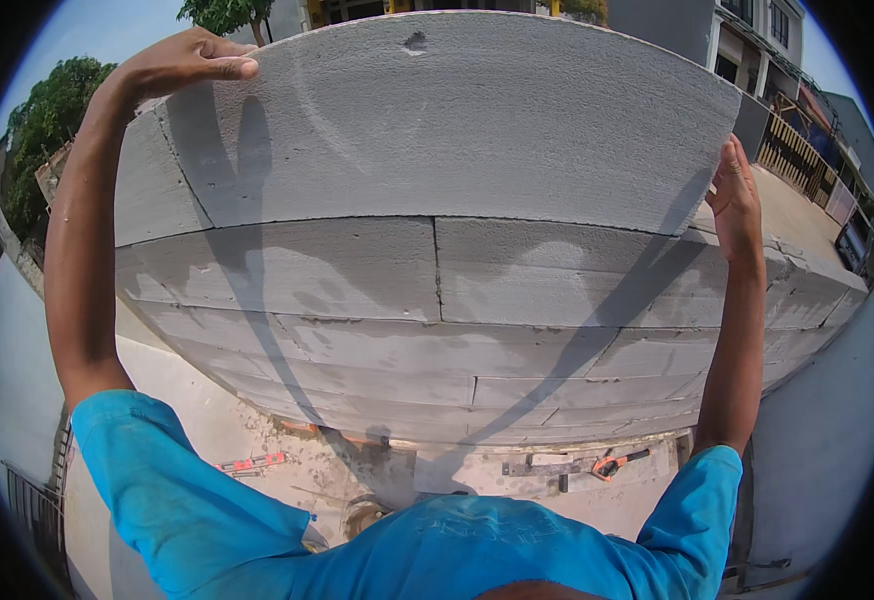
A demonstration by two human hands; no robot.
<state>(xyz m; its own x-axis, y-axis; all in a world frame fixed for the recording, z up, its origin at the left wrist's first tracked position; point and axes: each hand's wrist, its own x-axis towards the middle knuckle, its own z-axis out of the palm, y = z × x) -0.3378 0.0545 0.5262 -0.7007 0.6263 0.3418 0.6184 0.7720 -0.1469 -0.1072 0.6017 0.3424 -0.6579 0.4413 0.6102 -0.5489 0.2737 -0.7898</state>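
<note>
A long grey lightweight concrete block (477, 125) lies on the top course of a block wall (347, 265) in front of me. My left hand (192, 62) is at its upper left, fingers over the top edge and thumb along the front side; the far fingertips are partly hidden. At the block's right end my right hand (735, 200) rests against the end face, its fingers stretched upward and nearly straight. Another block (157, 175) adjoins on the left, with a thin joint between. The shadows of my arms fall across the wall.
Below on the floor lie an orange-and-black hand tool (617, 464), a red level-like bar (252, 464) and a round bucket-like container (365, 515). Metal railings (35, 510) stand at lower left. Beyond the wall are a paved road (797, 210), a slatted fence (792, 155) and buildings.
</note>
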